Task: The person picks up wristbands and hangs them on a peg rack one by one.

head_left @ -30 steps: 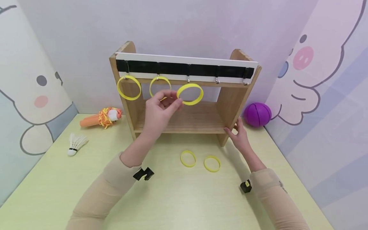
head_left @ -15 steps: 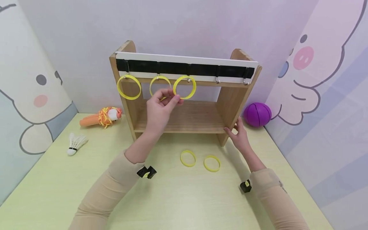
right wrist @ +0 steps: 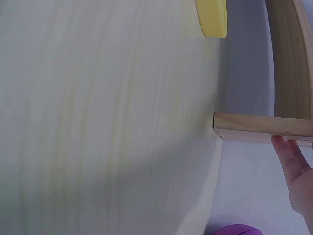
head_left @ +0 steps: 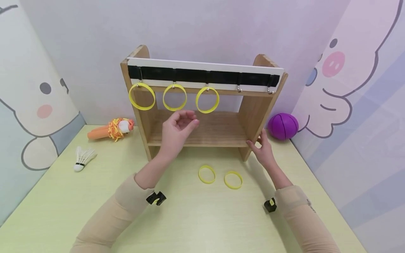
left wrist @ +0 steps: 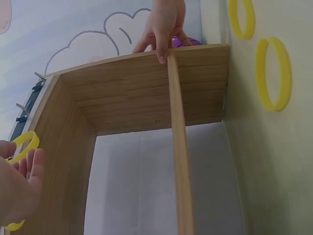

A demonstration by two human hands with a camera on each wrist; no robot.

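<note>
My left hand is just below a yellow ring, fingers loosely bent and holding nothing. That ring hangs on the middle hook of a white and black rail along a wooden shelf. Two more yellow rings hang from hooks to its left. In the left wrist view, the left fingers look close to a ring; contact cannot be told. My right hand grips the shelf's right side panel, thumb at the front edge, fingers on the outer face.
Two yellow rings, one left and one right, lie on the table before the shelf. Two silver hooks follow at the rail's right. A purple ball sits right; an orange toy and a shuttlecock lie left.
My left hand brought the pinched ring up to the middle hook, let it go there, and dropped slightly below it. The second ring swung a little left. My right hand stayed put.
</note>
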